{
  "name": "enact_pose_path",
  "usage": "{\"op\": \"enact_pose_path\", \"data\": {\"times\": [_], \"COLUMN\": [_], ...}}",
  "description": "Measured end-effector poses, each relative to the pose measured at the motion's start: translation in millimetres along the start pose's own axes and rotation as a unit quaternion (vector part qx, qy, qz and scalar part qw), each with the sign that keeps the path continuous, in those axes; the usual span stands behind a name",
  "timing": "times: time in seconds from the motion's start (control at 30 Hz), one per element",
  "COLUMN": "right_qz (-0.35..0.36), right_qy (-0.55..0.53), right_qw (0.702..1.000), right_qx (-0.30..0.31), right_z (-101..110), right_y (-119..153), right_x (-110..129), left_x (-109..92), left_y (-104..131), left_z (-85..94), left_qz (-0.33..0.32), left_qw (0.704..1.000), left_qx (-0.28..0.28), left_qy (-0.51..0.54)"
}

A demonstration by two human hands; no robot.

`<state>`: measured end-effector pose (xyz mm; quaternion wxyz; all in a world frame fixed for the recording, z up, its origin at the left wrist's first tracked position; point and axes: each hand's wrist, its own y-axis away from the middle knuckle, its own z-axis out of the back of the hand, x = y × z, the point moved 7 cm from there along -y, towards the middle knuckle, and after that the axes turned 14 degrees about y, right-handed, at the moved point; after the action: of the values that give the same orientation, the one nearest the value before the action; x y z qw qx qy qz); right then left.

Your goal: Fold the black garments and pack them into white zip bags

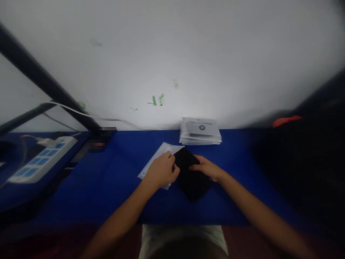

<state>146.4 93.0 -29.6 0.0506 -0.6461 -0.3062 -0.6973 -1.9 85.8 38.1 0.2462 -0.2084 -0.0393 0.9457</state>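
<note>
My left hand [163,169] is closed on a white, plastic-looking bag [155,162] that lies slanted over the blue tabletop. Its curled fingers meet the edge of a flat black piece, apparently folded cloth [192,183]. On the other side, my right hand [206,168] grips that black cloth, thumb on top and the other fingers mostly hidden beneath. The cloth's upper left corner meets the bag's edge; whether it reaches inside the bag I cannot tell.
A stack of white printed packets [201,131] sits against the wall. At left are a white power strip [44,158], a pale cable [107,118] and a dark metal frame [48,79]. A large black mass [304,172] fills the right side, with something orange [287,121] on it.
</note>
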Motion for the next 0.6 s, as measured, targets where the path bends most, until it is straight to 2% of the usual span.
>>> {"op": "enact_pose_path", "data": {"times": [0.13, 0.3, 0.5, 0.6], "right_qz": [-0.037, -0.032, 0.021, 0.046], "right_qy": [0.008, -0.03, 0.002, -0.008], "right_qw": [0.998, 0.998, 0.999, 0.999], "right_qx": [0.052, 0.038, 0.049, -0.015], "right_z": [-9.1, -9.9, -16.7, -9.3], "right_y": [3.0, 2.3, -0.5, -3.7], "right_x": [-6.8, -8.5, -4.0, -0.5], "left_x": [-21.9, -40.2, -51.1, -50.1], "left_y": [5.4, 13.8, 20.5, 17.0], "left_z": [3.2, 3.2, -6.9, -13.2], "left_qz": [-0.121, -0.232, -0.285, -0.281], "left_qw": [0.989, 0.961, 0.947, 0.952], "left_qx": [-0.081, -0.143, -0.146, -0.119], "left_qy": [0.021, 0.035, 0.036, 0.011]}}
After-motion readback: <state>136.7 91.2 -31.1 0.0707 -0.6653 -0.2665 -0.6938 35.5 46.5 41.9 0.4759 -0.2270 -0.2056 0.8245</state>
